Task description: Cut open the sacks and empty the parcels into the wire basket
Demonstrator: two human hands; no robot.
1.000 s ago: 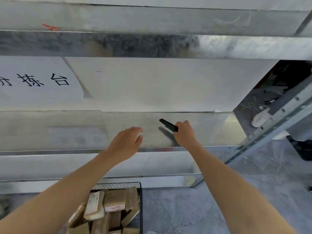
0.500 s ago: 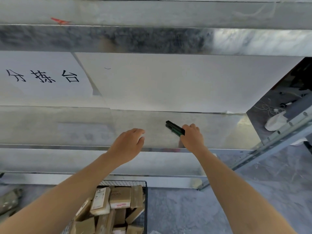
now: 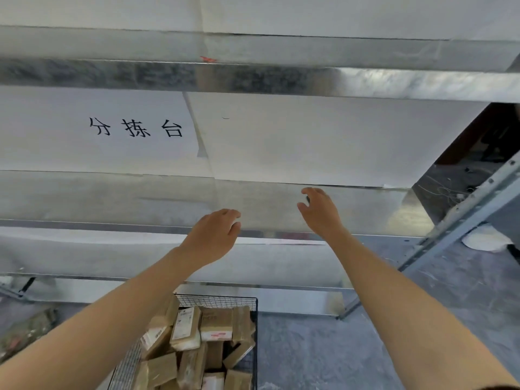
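The black wire basket stands on the floor at the bottom centre, filled with several brown and white parcels. My left hand hovers at the front lip of the metal sorting table, fingers loosely curled, holding nothing. My right hand reaches over the table surface to the right. Only a small dark tip of the black cutter shows between its thumb and forefinger; the rest is hidden by the hand.
A white paper sign with black characters hangs above the table. A crumpled greenish sack lies on the floor at the lower left. A slanted metal frame rail and a white object are at right, over grey concrete floor.
The view has shifted right and down. My right hand has turned, so the cutter that stuck out to the upper left is now almost hidden. My left hand has stayed at the table edge.
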